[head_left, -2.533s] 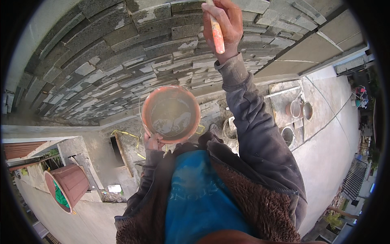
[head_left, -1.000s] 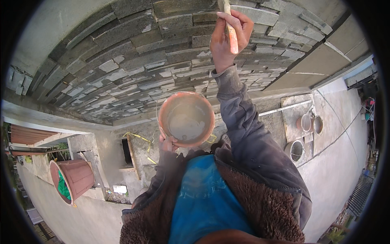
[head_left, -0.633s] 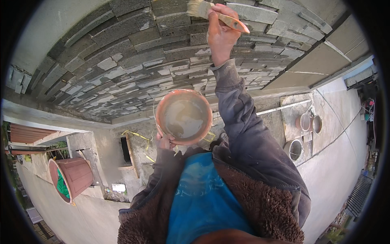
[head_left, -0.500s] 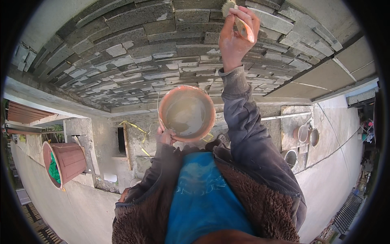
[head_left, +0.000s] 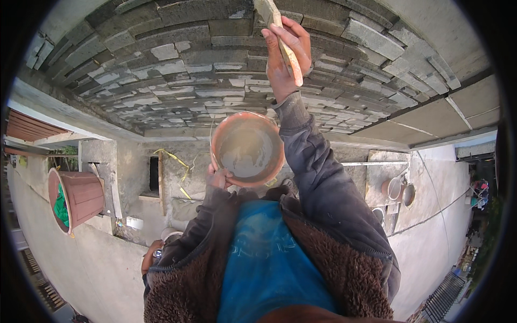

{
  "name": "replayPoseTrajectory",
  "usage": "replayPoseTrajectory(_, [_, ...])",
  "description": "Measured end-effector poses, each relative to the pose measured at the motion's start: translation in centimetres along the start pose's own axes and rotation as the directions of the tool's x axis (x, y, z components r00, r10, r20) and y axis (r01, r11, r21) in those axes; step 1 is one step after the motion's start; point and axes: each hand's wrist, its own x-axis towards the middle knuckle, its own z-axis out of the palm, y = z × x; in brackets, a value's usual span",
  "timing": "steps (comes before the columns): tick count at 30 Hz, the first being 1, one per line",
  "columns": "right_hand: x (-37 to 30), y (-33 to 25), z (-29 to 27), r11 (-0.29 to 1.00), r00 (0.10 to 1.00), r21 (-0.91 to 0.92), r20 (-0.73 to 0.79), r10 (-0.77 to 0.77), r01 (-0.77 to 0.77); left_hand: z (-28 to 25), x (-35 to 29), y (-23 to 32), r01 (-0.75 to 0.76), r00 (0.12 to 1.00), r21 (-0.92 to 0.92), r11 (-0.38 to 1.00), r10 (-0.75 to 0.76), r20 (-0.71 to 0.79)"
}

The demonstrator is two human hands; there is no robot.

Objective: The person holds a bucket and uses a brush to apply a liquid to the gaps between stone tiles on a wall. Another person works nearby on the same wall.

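Note:
My left hand (head_left: 219, 177) is closed on the near left rim of an orange-brown bucket (head_left: 216, 146), held in front of my body. Inside lies a murky grey-brown liquid (head_left: 247, 153). Raised against the upper part of the stone-clad wall (head_left: 215, 60), my right hand (head_left: 293, 46) grips a brush (head_left: 292, 60) by its pale, orange-smeared handle. The brush's head reaches the top edge of the picture, where its bristles are partly cut off. Several of the grey, uneven stone strips carry lighter patches.
A large reddish tub (head_left: 81, 196) with green material inside stands at the left. Another person's arm (head_left: 149, 257) shows beside my left sleeve. Small pails (head_left: 393, 188) stand on the right beside a board. Yellow tape (head_left: 175, 159) lies on the ground near a dark opening (head_left: 154, 173).
My right hand and the brush have moved left and slightly down across the wall, and the brush is turned more upright. The left hand keeps its hold on the bucket.

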Motion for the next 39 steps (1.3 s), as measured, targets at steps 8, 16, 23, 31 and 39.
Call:
replayPoseTrajectory(8, [-3.4, 0.2, 0.7, 0.99, 0.997, -0.139, 0.076, 0.016, -0.005, -0.5, 0.6, 0.0, 0.005, 0.999, 0.024, 1.0, -0.005, -0.034])
replayPoseTrajectory(16, [-4.3, -2.9, -2.3, 0.982, 0.966, -0.152, 0.216, 0.143, -0.111, -0.6, 0.9, 0.4, -0.008, 1.0, 0.021, 1.0, 0.009, -0.022])
replayPoseTrajectory(23, [-16.9, -5.7, -11.2, 0.745, 0.269, -0.641, 0.697, 0.665, -0.182, 0.9, 2.2, 0.7, -0.009, 0.999, 0.094, 0.996, 0.004, 0.05])
replayPoseTrajectory(31, [-16.6, -9.5, -14.0, 0.805, 0.571, -0.504, 0.578, 0.583, -0.313, 3.3, 3.4, 0.7, -0.002, 0.993, 0.103, 0.995, -0.011, 0.117])
replayPoseTrajectory(39, [-14.9, -10.7, -17.6, 0.817, 0.645, -0.51, 0.535, 0.545, -0.267, 7.7, 3.0, -0.2, 0.012, 0.984, 0.099, 0.995, -0.03, 0.178])
